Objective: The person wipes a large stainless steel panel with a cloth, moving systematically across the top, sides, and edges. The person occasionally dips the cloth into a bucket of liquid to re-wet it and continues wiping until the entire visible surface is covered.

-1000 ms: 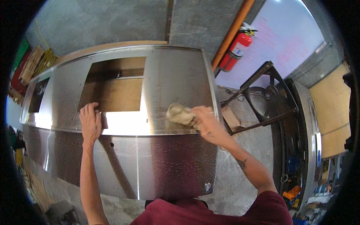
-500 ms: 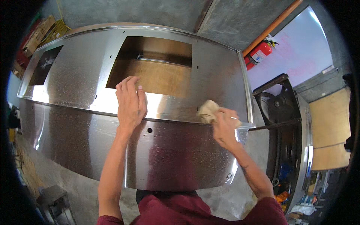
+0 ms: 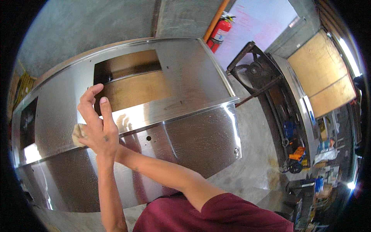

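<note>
A large stainless steel unit (image 3: 197, 135) with wet-looking streaks fills the middle, its top panel (image 3: 183, 79) holding a rectangular cutout. My left hand (image 3: 99, 123) hovers at the cutout's near left corner, open, fingers bent and thumb apart, nothing in it. My right arm crosses beneath my left wrist. My right hand (image 3: 87, 142), mostly hidden behind the left, is closed on a crumpled beige cloth (image 3: 78, 135) against the panel near its front edge. A small round hole (image 3: 148, 138) shows in the front face.
Beyond the right end stand a dark metal frame with a wheel (image 3: 254, 70) and a long bench with tools. A red fire extinguisher (image 3: 221, 31) hangs by an orange pipe (image 3: 216, 19). A second dark cutout (image 3: 28, 123) lies at far left; a grey wall (image 3: 89, 23) rises behind.
My right hand with the cloth has swept from the right end of the panel to the left, passing under my left arm. The view has turned, bringing more of the right side in.
</note>
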Available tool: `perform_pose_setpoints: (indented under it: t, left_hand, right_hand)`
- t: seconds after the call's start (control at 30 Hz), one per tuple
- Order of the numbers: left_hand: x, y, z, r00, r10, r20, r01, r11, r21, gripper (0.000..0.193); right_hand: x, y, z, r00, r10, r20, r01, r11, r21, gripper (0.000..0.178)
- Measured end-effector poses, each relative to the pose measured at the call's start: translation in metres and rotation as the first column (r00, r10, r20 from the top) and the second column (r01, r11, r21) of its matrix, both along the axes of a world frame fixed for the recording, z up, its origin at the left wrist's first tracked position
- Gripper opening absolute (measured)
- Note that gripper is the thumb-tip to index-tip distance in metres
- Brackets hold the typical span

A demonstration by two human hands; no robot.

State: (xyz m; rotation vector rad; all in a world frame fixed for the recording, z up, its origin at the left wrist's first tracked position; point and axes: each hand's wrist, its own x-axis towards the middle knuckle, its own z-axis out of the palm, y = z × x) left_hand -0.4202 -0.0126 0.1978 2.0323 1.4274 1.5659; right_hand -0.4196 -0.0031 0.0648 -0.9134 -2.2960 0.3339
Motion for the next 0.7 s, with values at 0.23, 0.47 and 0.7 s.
perform_pose_setpoints:
  t: [0.23,0.47,0.7]
  left_hand:
    - [-0.010,-0.009,-0.052,0.989,-0.015,-0.145,0.005,0.998,-0.068,0.030]
    - [-0.144,-0.114,-0.103,0.943,0.305,-0.136,-0.329,0.915,-0.231,0.028]
    - [-0.182,-0.269,-0.146,0.825,0.563,0.043,-0.441,0.690,-0.574,0.028]
  right_hand:
    - [0.301,-0.041,0.007,0.912,-0.397,0.105,0.380,0.912,0.153,0.045]
    - [0.491,-0.057,0.026,0.669,-0.652,0.356,0.631,0.752,0.190,0.044]
    - [0.245,-0.007,0.026,0.767,-0.491,0.413,0.529,0.848,0.027,0.043]
